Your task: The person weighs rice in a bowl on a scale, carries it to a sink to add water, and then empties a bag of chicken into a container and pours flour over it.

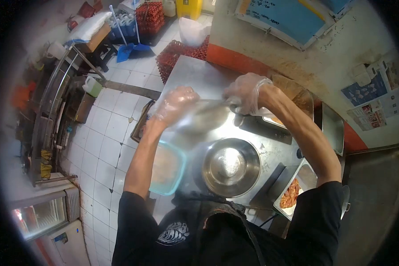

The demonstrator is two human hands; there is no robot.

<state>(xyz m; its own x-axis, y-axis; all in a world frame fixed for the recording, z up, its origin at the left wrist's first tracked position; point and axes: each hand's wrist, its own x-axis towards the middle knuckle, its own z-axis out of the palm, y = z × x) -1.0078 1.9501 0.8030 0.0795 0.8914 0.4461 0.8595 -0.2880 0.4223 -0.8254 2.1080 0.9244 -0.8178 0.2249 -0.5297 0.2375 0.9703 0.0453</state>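
Observation:
My left hand (178,103), in a clear plastic glove, is closed above the steel table (193,73). Across from it my right hand (248,92), gloved the same way, is closed too, with a small shiny metal part by its fingers. Between both hands is a greyish metallic shape (208,117), smeared by motion, so its kind cannot be told. Nearer my body a round steel bowl (231,167) stands on the table with nothing visible in it. Left of the bowl sits a light-blue plastic tub (167,168) with pale contents, below my left forearm.
At the right a steel pan (295,190) holds reddish-orange pieces of food. More metal trays (333,128) line the wall. On the tiled floor beyond are red crates (150,24) and blue dustpans (127,51). A metal rack (53,115) stands at the left.

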